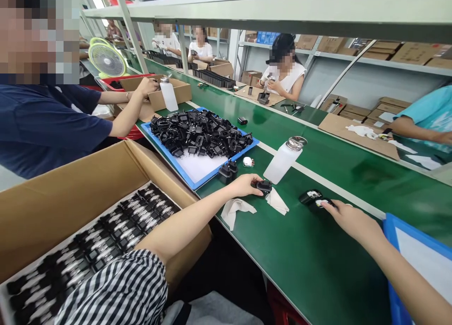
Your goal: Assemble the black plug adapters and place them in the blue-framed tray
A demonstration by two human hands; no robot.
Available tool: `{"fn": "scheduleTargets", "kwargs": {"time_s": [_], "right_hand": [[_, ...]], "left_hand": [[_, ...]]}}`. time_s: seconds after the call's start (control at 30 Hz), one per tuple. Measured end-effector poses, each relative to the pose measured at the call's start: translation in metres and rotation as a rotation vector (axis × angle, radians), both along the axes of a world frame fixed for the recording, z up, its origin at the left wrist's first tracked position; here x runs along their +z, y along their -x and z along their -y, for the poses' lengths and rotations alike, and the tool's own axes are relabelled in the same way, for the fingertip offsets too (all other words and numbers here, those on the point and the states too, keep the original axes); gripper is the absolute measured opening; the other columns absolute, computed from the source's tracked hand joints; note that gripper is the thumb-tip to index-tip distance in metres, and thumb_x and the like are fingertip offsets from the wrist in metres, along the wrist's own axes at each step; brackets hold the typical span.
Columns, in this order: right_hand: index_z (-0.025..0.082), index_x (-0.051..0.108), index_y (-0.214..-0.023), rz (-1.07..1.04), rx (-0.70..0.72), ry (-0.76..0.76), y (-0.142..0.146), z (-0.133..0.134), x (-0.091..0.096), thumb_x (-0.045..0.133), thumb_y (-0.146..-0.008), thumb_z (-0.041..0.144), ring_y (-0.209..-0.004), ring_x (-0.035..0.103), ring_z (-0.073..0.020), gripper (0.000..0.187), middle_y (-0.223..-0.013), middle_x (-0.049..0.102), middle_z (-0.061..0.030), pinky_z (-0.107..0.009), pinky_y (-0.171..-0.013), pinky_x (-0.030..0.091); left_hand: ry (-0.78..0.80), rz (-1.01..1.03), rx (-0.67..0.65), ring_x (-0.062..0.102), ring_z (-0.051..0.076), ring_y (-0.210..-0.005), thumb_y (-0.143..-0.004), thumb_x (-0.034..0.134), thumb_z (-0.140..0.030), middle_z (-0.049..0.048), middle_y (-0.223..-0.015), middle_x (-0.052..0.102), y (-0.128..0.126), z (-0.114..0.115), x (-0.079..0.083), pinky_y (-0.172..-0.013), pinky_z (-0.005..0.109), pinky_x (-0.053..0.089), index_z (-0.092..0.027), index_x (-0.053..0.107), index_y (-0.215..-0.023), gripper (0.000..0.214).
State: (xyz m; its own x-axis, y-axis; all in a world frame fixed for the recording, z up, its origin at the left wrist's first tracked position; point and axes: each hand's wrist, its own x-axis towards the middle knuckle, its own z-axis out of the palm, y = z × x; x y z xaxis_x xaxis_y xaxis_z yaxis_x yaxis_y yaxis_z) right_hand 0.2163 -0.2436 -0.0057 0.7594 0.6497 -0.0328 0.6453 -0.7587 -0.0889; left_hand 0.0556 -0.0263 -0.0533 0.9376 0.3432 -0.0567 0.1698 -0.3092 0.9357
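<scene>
My left hand reaches across the green belt and pinches a black plug adapter lying on it. My right hand has its fingers on a second black adapter with a white label, farther right on the belt. Two more adapters stand just left of my left hand. Two white cloths lie below it. A white dispenser bottle with a metal top stands behind my left hand.
A blue-rimmed tray holds a heap of black adapters. A cardboard box at my left holds several rows of packed adapters. Another blue tray sits at the right. Other people work along the belt.
</scene>
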Motion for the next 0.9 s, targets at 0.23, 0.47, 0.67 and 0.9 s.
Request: {"fn": "scheduleTargets", "kwargs": {"time_s": [0.23, 0.47, 0.67, 0.9], "right_hand": [[0.019, 0.043, -0.107, -0.087, 0.329, -0.062, 0.062, -0.06, 0.011, 0.046, -0.071, 0.033, -0.073, 0.052, -0.0201, 0.039, -0.072, 0.055, -0.0043, -0.027, -0.058, 0.04], [0.019, 0.049, -0.092, -0.37, 0.365, -0.22, 0.068, -0.102, -0.018, 0.053, -0.065, 0.024, -0.063, 0.053, -0.0151, 0.028, -0.072, 0.055, -0.0002, -0.024, -0.058, 0.039], [0.022, 0.053, -0.081, -0.336, 0.396, -0.207, 0.066, -0.102, -0.01, 0.056, -0.062, 0.025, -0.06, 0.052, -0.0148, 0.019, -0.063, 0.055, 0.0028, -0.023, -0.054, 0.037], [0.021, 0.056, -0.079, -0.109, 0.434, 0.015, 0.066, -0.113, -0.005, 0.06, -0.06, 0.028, -0.06, 0.052, -0.0171, 0.02, -0.062, 0.056, 0.0, -0.022, -0.048, 0.033]], "left_hand": [[0.062, 0.076, -0.031, 0.053, 0.014, -0.075, -0.051, 0.062, -0.012, 0.0036, -0.082, 0.058, 0.0, 0.0, -0.001, -0.071, 0.027, 0.04, -0.012, 0.051, -0.084, 0.035], [0.11, 0.084, -0.014, 0.052, 0.015, -0.085, -0.052, 0.061, -0.009, 0.0085, -0.092, 0.056, 0.002, 0.001, -0.003, -0.076, 0.026, 0.039, -0.01, 0.048, -0.091, 0.041], [-0.133, 0.046, -0.007, 0.053, 0.015, -0.079, -0.056, 0.06, -0.015, 0.0041, -0.085, 0.057, 0.006, 0.004, 0.006, -0.071, 0.026, 0.04, -0.012, 0.048, -0.091, 0.037], [-0.612, -0.121, -0.022, 0.051, 0.024, -0.084, -0.064, 0.054, -0.028, 0.0092, -0.088, 0.055, 0.009, 0.008, 0.027, -0.071, 0.031, 0.039, -0.013, 0.055, -0.09, 0.03]]}}
